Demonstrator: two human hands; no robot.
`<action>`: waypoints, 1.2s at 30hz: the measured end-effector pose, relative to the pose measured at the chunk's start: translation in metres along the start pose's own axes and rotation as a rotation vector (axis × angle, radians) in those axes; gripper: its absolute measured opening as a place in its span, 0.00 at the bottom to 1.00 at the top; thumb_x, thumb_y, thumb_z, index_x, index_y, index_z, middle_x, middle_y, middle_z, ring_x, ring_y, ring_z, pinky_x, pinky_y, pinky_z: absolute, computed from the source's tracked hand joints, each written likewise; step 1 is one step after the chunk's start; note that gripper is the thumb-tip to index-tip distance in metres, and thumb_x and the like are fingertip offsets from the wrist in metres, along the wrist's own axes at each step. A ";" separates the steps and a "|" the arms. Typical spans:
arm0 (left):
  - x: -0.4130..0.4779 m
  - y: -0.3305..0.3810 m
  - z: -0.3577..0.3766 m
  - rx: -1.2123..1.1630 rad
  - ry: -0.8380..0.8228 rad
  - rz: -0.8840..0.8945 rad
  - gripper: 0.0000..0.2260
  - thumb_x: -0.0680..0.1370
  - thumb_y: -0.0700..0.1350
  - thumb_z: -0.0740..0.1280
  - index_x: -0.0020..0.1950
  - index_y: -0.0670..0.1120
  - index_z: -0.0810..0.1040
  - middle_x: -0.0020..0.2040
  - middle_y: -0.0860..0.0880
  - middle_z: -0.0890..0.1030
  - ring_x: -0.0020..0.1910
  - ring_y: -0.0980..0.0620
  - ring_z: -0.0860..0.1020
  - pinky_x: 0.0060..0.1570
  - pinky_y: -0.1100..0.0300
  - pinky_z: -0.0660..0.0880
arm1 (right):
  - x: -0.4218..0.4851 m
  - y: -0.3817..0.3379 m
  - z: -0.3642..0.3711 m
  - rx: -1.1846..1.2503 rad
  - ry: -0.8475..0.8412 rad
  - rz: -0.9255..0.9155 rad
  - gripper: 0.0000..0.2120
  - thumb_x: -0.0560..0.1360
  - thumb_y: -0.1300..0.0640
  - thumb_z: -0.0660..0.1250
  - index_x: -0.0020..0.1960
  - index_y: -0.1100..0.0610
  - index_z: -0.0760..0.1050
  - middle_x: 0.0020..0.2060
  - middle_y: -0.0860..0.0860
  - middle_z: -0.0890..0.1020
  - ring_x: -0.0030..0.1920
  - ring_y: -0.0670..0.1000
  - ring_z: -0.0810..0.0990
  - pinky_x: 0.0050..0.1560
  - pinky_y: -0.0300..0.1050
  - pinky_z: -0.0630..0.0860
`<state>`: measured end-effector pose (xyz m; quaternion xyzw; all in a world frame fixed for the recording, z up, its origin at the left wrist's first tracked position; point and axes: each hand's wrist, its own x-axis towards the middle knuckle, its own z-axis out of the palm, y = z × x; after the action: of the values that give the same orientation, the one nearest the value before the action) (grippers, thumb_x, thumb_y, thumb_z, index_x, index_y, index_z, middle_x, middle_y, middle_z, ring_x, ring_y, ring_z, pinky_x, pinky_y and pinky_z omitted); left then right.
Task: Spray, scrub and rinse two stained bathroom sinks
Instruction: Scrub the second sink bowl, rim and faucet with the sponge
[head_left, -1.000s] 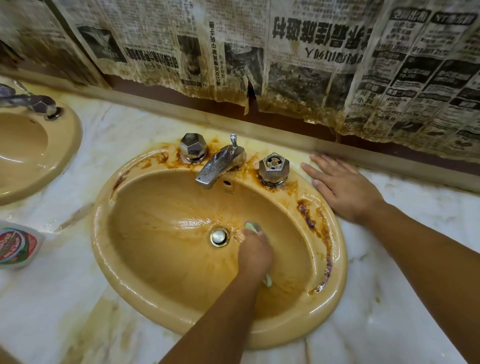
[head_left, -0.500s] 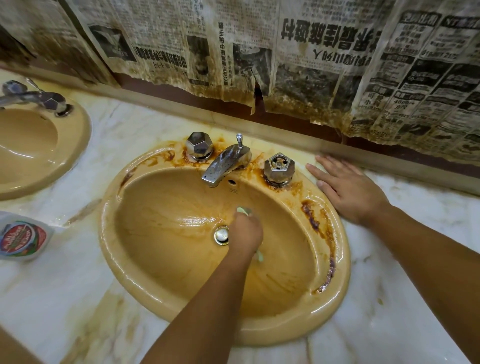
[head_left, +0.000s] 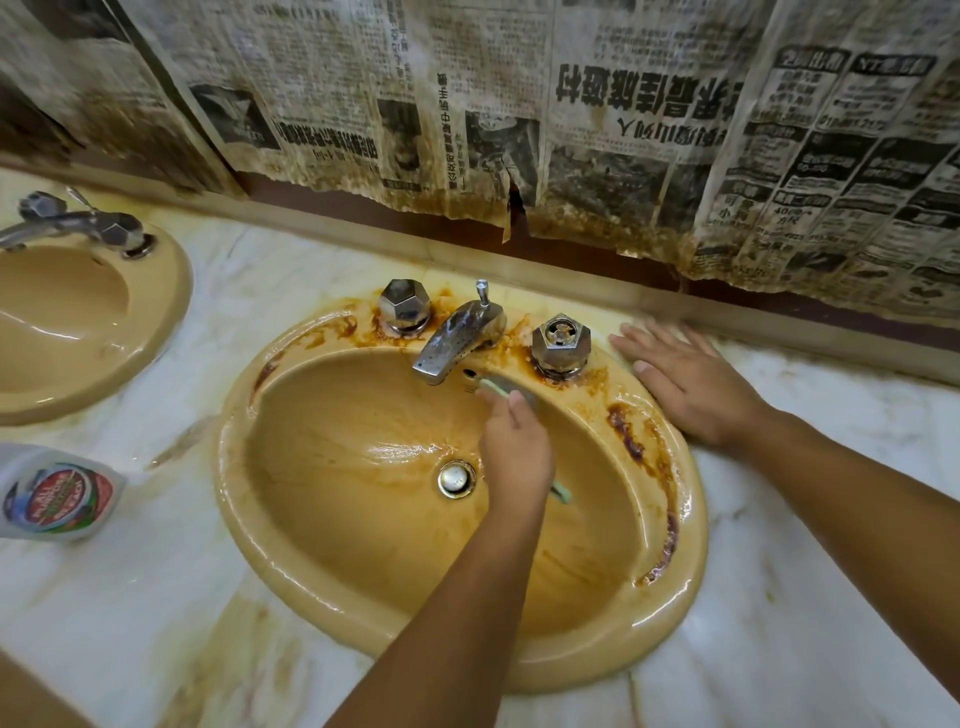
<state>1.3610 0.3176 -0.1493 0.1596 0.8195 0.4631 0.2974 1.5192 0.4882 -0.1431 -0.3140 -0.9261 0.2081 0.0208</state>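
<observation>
Sink, nearest you, set in the marble counter. Your left hand is closed around a green brush, its head against the back wall under the faucet. Your right hand lies flat, fingers spread, beside the rim. Likely risk: bristles flicking rusty water onto the newspaper behind. The basin's left half is free; the spray bottle stands well apart.
</observation>
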 end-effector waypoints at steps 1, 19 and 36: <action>-0.009 0.001 0.000 0.017 -0.026 0.033 0.25 0.87 0.56 0.50 0.83 0.49 0.57 0.40 0.50 0.77 0.43 0.49 0.81 0.43 0.56 0.79 | 0.002 -0.005 0.001 0.027 -0.019 -0.026 0.27 0.84 0.42 0.41 0.82 0.40 0.55 0.81 0.40 0.55 0.81 0.38 0.45 0.81 0.49 0.39; 0.009 -0.034 0.009 0.124 -0.083 -0.277 0.16 0.88 0.48 0.52 0.64 0.38 0.73 0.47 0.44 0.79 0.45 0.42 0.81 0.38 0.57 0.76 | 0.018 -0.024 0.000 -0.059 -0.044 -0.167 0.28 0.85 0.46 0.44 0.84 0.50 0.50 0.82 0.44 0.52 0.82 0.42 0.44 0.82 0.49 0.43; 0.019 -0.048 -0.005 0.327 -0.065 -0.058 0.23 0.88 0.50 0.51 0.80 0.40 0.60 0.45 0.43 0.81 0.46 0.43 0.80 0.43 0.56 0.73 | 0.014 -0.049 0.008 -0.043 -0.012 -0.140 0.31 0.84 0.43 0.43 0.84 0.52 0.52 0.83 0.49 0.54 0.82 0.42 0.47 0.80 0.41 0.41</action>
<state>1.3441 0.2995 -0.1947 0.1973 0.8782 0.3094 0.3069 1.4786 0.4585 -0.1321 -0.2477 -0.9501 0.1882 0.0230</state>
